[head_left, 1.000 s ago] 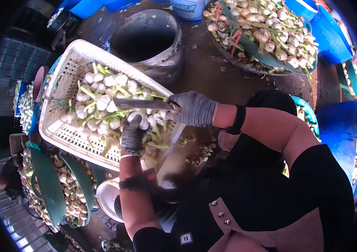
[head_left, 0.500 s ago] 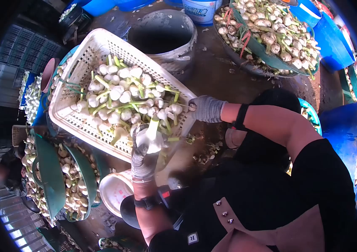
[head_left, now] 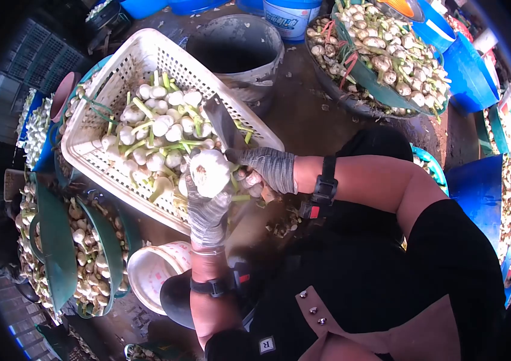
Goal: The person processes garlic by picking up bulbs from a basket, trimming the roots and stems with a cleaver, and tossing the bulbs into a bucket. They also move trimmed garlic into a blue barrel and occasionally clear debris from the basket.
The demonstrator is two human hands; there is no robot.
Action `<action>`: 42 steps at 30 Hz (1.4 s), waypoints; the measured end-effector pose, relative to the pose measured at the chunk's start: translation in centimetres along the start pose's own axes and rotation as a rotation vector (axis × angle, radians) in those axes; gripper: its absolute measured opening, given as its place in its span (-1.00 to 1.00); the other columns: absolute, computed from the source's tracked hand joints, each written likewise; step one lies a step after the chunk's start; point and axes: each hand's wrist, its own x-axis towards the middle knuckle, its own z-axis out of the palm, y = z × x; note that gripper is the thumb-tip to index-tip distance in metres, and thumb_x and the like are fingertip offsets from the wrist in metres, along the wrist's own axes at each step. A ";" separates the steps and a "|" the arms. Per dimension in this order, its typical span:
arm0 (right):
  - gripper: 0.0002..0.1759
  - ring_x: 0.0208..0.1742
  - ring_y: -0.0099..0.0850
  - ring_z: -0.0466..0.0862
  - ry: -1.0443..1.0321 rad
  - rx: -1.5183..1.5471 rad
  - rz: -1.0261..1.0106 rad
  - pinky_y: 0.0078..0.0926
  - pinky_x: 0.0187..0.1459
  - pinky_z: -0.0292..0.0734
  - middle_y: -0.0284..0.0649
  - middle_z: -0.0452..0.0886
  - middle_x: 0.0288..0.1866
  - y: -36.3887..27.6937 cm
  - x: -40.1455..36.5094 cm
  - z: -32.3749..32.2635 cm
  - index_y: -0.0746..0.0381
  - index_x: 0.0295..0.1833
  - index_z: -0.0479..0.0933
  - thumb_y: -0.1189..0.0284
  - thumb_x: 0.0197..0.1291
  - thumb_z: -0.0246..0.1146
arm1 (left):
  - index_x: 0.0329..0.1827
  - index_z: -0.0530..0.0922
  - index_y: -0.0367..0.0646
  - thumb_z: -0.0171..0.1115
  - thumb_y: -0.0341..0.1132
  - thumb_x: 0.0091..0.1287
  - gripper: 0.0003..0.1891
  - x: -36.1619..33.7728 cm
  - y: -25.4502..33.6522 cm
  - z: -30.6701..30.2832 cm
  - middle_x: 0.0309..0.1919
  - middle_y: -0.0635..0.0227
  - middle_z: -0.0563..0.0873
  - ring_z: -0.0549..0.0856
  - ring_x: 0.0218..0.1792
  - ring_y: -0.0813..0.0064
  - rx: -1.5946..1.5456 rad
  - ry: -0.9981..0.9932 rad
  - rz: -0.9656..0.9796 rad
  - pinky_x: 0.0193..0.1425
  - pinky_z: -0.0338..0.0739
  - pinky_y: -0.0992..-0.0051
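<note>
My left hand, in a grey knit glove, is closed around a large white garlic bulb with its round face turned up to me. Close beside it, my gloved right hand grips a knife, whose broad dark blade points up and away over the basket. The handle is mostly hidden in my fingers. Both hands are at the near right side of a white plastic basket. In it lies a heap of garlic bulbs with green stem pieces.
A worn grey tub stands behind the basket. Piled garlic fills a wide container at the upper right. Green bags of garlic stand at the left, near a white bucket. Blue barrels line the right. Scraps litter the floor.
My right hand has moved left from the basket's right rim to beside the bulb, and the knife blade now shows. The bulb has turned: its stem pointed up before, now its round face shows.
</note>
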 end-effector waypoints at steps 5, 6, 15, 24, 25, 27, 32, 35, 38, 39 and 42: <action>-0.53 -0.71 -0.44 0.44 0.391 -0.625 -0.225 -0.43 -0.71 0.26 -0.31 0.40 -0.71 -0.5 0.3 0.2 0.11 -0.32 0.53 -0.11 0.18 0.24 | 0.11 0.55 -0.08 0.16 -0.47 0.21 -0.63 1.2 0.9 0.0 0.11 0.25 0.59 0.54 0.17 0.28 0.996 -0.150 0.649 0.43 0.19 0.24; -0.53 -0.71 -0.44 0.44 0.388 -0.623 -0.223 -0.43 -0.71 0.26 -0.31 0.40 -0.71 -0.7 0.9 -0.8 0.11 -0.32 0.53 -0.11 0.18 0.24 | 0.08 0.56 -0.07 0.12 -0.50 0.21 -0.64 1.4 1.0 0.0 0.10 0.26 0.59 0.55 0.16 0.27 1.042 -0.151 0.648 0.41 0.22 0.23; -0.75 -0.28 -0.11 0.66 0.428 -1.937 -1.064 -0.18 -0.26 0.55 -0.17 0.62 -0.36 -0.4 -4.0 -1.6 0.15 -0.24 0.54 0.29 -0.04 0.28 | -0.13 0.66 0.03 0.31 -0.34 0.14 -0.78 -0.3 -2.4 -1.6 -0.18 0.30 0.68 0.68 -0.09 0.21 0.593 -0.047 0.253 0.09 0.51 0.15; -0.72 -0.28 -0.11 0.67 0.350 -1.942 -0.913 -0.21 -0.25 0.57 -0.15 0.65 -0.33 -0.5 -3.7 -1.8 0.15 -0.15 0.56 0.32 -0.01 0.24 | -0.10 0.65 0.05 0.35 -0.33 0.11 -0.74 -4.6 -7.3 -6.2 -0.17 0.30 0.68 0.69 -0.11 0.19 0.961 -0.120 0.399 0.06 0.53 0.16; -0.74 -0.28 -0.11 0.67 0.359 -1.975 -0.849 -0.20 -0.25 0.57 -0.15 0.64 -0.34 -0.6 -3.5 -1.7 0.15 -0.16 0.56 0.31 0.00 0.23 | -0.10 0.65 0.05 0.35 -0.33 0.11 -0.74 -4.5 -7.5 -6.4 -0.17 0.30 0.69 0.69 -0.11 0.19 0.990 -0.143 0.434 0.05 0.54 0.16; -0.75 -0.27 -0.11 0.66 0.364 -2.006 -0.788 -0.19 -0.25 0.56 -0.15 0.64 -0.34 -0.6 -3.3 -1.9 0.16 -0.18 0.55 0.30 0.00 0.23 | -0.10 0.65 0.06 0.36 -0.33 0.10 -0.73 -4.4 -7.6 -6.6 -0.17 0.30 0.69 0.69 -0.11 0.18 1.054 -0.182 0.524 0.04 0.54 0.16; -0.77 -0.26 -0.12 0.65 0.394 -1.938 -1.139 -0.18 -0.24 0.55 -0.14 0.62 -0.35 -0.4 -1.6 -4.6 0.16 -0.22 0.54 0.31 -0.01 0.21 | -0.08 0.65 0.07 0.38 -0.32 0.09 -0.71 -3.7 -7.8 -6.3 -0.16 0.30 0.69 0.69 -0.12 0.18 1.213 -0.277 0.836 0.03 0.55 0.16; -0.78 -0.26 -0.13 0.66 0.403 -2.040 -0.956 -0.20 -0.24 0.56 -0.14 0.62 -0.34 -0.7 -1.5 -4.3 0.14 -0.22 0.55 0.31 0.00 0.20 | -0.01 0.59 0.07 0.41 -0.32 0.04 -0.61 -3.1 -5.6 -5.2 -0.13 0.34 0.67 0.67 -0.11 0.21 1.242 -0.269 0.854 0.05 0.52 0.15; -0.81 -0.28 -0.12 0.66 0.395 -2.037 -0.998 -0.21 -0.25 0.56 -0.14 0.63 -0.35 -0.4 -1.2 -5.1 0.12 -0.23 0.55 0.32 0.02 0.20 | 0.00 0.58 0.07 0.41 -0.33 0.03 -0.59 -1.4 1.9 -0.2 -0.12 0.34 0.65 0.65 -0.12 0.23 1.262 -0.153 0.795 0.02 0.51 0.17; -0.81 -0.28 -0.12 0.66 0.399 -2.039 -1.001 -0.21 -0.25 0.56 -0.14 0.63 -0.35 -0.9 -0.6 -6.6 0.12 -0.23 0.55 0.32 0.02 0.20 | 0.01 0.57 0.07 0.41 -0.33 0.03 -0.58 -1.1 3.7 1.0 -0.12 0.35 0.65 0.65 -0.12 0.23 1.265 -0.119 0.776 0.01 0.50 0.17; -0.83 -0.36 -0.07 0.65 0.856 -1.859 -0.860 -0.19 -0.35 0.53 -0.11 0.60 -0.45 -4.1 -1.4 -9.2 0.14 -0.32 0.50 0.28 0.07 0.21 | 0.01 0.53 0.00 0.39 -0.27 0.03 -0.57 -0.7 4.8 0.1 -0.10 0.32 0.60 0.57 -0.05 0.27 1.191 -0.191 0.764 0.05 0.36 0.19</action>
